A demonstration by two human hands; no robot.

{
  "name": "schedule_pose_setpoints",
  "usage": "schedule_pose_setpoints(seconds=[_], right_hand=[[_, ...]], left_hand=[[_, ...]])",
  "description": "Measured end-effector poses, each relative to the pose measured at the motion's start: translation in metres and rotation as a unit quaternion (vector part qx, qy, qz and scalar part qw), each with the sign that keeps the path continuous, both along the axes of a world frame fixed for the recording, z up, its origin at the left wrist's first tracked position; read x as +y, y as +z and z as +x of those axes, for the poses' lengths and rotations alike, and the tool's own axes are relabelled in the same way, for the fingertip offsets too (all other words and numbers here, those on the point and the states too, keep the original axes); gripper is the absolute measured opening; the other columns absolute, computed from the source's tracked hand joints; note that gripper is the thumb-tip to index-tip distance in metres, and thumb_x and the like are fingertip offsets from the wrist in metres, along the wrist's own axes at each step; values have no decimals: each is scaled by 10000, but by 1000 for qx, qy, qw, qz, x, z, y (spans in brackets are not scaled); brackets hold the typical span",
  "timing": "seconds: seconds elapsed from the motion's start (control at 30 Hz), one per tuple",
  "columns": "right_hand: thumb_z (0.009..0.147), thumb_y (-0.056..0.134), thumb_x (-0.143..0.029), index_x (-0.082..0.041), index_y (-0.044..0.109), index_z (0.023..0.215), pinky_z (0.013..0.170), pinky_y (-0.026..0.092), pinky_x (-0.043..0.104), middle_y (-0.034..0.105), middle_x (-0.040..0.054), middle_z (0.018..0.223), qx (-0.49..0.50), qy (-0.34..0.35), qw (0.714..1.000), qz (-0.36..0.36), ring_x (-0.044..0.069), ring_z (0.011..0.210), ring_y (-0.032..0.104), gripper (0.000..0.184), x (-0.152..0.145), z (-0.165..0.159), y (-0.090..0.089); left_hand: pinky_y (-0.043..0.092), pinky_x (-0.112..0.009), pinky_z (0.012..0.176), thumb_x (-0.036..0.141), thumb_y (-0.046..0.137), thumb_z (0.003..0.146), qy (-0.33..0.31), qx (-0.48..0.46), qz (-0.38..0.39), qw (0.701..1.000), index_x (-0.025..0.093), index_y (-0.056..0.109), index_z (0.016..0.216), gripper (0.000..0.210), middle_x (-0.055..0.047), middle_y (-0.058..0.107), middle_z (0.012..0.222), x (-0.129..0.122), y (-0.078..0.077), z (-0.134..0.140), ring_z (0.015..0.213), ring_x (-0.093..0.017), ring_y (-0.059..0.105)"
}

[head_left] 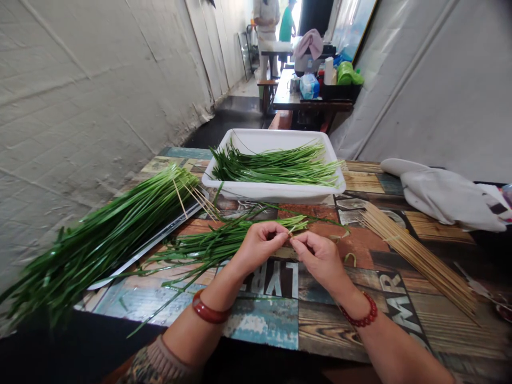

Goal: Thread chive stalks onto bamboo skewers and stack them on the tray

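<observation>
My left hand [262,242] and my right hand [320,258] meet fingertip to fingertip over the table, both closed in a pinch. A thin pale chive stalk [291,232] shows between the fingertips; much of it is hidden by the fingers. Just behind and left of them lies a loose bunch of garlic chives [208,240], pale ends toward the right. To the left, a large pile of chives [108,229] rests on a metal tray [160,229], with several thin bamboo skewers [204,201] sticking out at its pale end.
Beyond my hands a white plastic tub [276,191] holds more chives [276,164]. A bundle of bamboo skewers [416,256] lies at right, near scissors [476,282] and a grey cloth [444,194]. Farther back are a cluttered table [286,96] and two people.
</observation>
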State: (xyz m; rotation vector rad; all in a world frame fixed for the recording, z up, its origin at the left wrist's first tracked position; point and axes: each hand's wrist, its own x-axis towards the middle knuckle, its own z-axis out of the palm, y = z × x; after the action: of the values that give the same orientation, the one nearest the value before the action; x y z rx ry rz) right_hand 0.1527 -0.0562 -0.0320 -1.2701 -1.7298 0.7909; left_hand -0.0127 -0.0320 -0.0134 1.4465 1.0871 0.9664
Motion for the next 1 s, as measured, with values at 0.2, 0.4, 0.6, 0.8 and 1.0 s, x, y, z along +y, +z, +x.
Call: schedule_pose_setpoints(seconds=[0.2, 0.4, 0.6, 0.8, 1.0], right_hand=[[860, 555, -338, -171, 626, 851, 456, 367, 204, 557, -33, 572, 81, 5, 995, -65, 97, 477, 481, 181, -1, -2, -4], [856, 559, -331, -180, 586, 879, 419, 350, 194, 534, -48, 583, 116, 11, 990, -83, 77, 435, 444, 155, -3, -4, -6], [831, 582, -307, -175, 614, 818, 482, 401, 207, 591, -12, 611, 96, -7, 994, -54, 105, 525, 528, 136, -2, -6, -6], [825, 595, -314, -172, 602, 804, 430, 387, 198, 587, -12, 587, 121, -10, 990, -65, 98, 480, 516, 143, -1, -8, -8], [821, 625, -328, -185, 518, 1036, 407, 352, 184, 517, -83, 571, 175, -10, 980, -90, 69, 417, 432, 279, 0, -8, -8]], left_hand=[[437, -224, 654, 300, 675, 764, 24, 12, 27, 999, 119, 705, 753, 183, -42, 655, 730, 2, -6, -3, 691, -135, 562], [386, -219, 628, 329, 678, 770, 46, -14, 29, 998, 129, 700, 700, 213, -21, 607, 675, 1, -4, -4, 661, -124, 512], [361, -210, 604, 326, 682, 755, 51, -41, -7, 998, 125, 640, 618, 247, 5, 564, 621, 0, -1, -1, 614, -103, 469], [370, -205, 590, 293, 667, 749, 31, -30, -26, 999, 121, 608, 603, 233, 5, 566, 609, -2, -1, 2, 588, -93, 470], [414, -222, 634, 247, 628, 783, 1, 53, 67, 996, 127, 649, 636, 190, -18, 621, 646, 0, -1, 3, 634, -121, 539]])
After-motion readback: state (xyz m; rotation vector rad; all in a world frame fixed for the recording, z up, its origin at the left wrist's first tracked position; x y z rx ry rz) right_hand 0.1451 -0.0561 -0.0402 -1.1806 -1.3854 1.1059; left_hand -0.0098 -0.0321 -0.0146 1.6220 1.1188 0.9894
